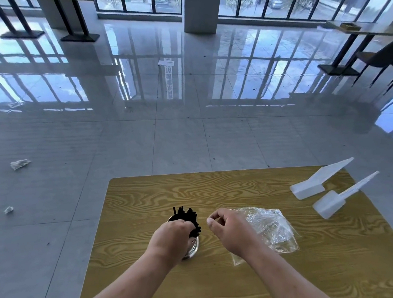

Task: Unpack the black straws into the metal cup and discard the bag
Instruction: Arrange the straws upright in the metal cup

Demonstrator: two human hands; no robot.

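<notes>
A bundle of black straws [186, 214] stands in the metal cup [193, 248] near the middle of the wooden table [148, 196]. My left hand [172, 236] is wrapped around the straws at the cup's mouth and hides most of the cup. Just to the right, my right hand [228, 228] hovers with its fingers curled and nothing visibly in them. The clear plastic bag [271, 229] lies crumpled on the table beside and partly under my right hand and wrist.
Two white plastic scoops [309, 186] [331, 205] lie at the table's far right corner. Scraps of clear plastic [19, 164] lie on the tiled floor to the left. Other tables and chairs stand far back by the windows.
</notes>
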